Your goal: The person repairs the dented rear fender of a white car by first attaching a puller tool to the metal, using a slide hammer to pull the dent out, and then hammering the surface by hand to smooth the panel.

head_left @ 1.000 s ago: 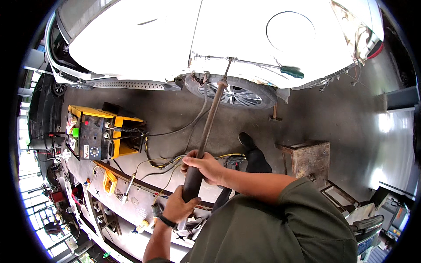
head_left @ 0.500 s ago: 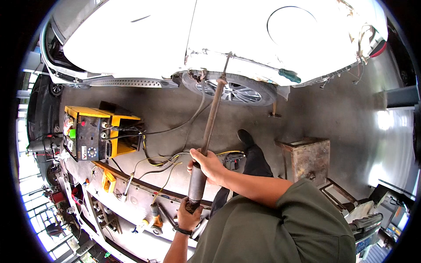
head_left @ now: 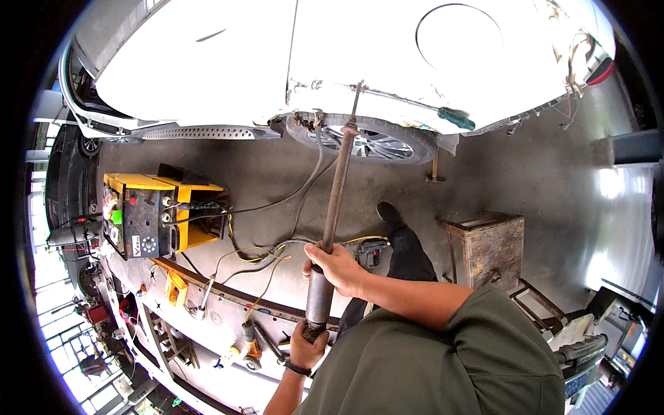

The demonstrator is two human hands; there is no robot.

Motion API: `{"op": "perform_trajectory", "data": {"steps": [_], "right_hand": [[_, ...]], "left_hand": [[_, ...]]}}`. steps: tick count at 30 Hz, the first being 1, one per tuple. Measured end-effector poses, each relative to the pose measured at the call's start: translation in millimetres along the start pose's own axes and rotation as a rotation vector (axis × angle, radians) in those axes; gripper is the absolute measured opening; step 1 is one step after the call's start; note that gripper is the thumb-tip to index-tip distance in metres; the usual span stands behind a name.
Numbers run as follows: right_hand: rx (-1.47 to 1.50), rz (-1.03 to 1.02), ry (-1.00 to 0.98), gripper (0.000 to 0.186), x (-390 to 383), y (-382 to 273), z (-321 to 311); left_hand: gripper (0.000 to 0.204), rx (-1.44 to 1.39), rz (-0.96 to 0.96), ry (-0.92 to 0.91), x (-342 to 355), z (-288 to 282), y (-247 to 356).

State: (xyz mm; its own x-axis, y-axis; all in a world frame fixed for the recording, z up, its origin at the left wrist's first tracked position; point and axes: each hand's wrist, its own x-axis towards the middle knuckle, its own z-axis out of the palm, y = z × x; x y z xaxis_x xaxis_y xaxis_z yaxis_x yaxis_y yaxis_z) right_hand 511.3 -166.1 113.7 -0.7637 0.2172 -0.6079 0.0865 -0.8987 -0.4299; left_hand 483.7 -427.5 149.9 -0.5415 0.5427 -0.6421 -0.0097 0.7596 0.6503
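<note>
Although the car's side looks rough and scuffed above the wheel, which suggests the metalwork there is unfinished, the tools appear to be in position. The long metal rod slopes from near the person's body out to the car, its far tip meeting the panel edge just over the wheel; whether it is hooked on or only rests there is too small to tell. A green-handled screwdriver lies along that same edge, its shaft reaching toward the tip. How much of the edge has been dealt with cannot be judged from here.

The grip of the right hand is closed round the front of the thick cylinder on the rod, with the elbow out to the side and the forearm crossing in front of the body. The grip of the left hand wraps the cylinder's near end, a dark wristband behind it. Bare cylinder shows between the two hands, which line up along the rod.
</note>
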Motion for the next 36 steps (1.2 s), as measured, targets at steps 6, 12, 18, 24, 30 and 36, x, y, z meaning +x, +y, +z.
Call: {"op": "perform_trajectory", "data": {"steps": [6,12,18,24,30,36], "right_hand": [[0.020,0.055,-0.007,0.040,-4.0,3.1,3.5],[0.044,0.285,0.093,0.039,-19.4,58.5,9.0],[0.044,0.389,-0.003,0.038,-37.0,122.9,22.4],[-0.127,-0.008,-0.058,0.041,-23.9,50.1,13.4],[-0.002,-0.001,0.052,0.035,-18.8,-13.3,-1.4],[-0.061,0.032,0.034,0.034,-18.2,-17.9,-1.1]], "left_hand": [[0.038,-0.020,-0.011,-0.007,-8.6,-4.0,-3.8],[0.067,-0.116,-0.304,-0.166,-65.3,-45.1,7.3],[0.074,0.152,-0.147,0.051,-129.7,-31.9,-98.9],[0.065,-0.173,0.020,0.064,-47.2,-3.5,-36.9],[0.065,-0.042,0.138,0.031,-16.7,10.2,16.5],[0.072,-0.016,0.020,0.040,-21.1,9.6,7.7]]}}
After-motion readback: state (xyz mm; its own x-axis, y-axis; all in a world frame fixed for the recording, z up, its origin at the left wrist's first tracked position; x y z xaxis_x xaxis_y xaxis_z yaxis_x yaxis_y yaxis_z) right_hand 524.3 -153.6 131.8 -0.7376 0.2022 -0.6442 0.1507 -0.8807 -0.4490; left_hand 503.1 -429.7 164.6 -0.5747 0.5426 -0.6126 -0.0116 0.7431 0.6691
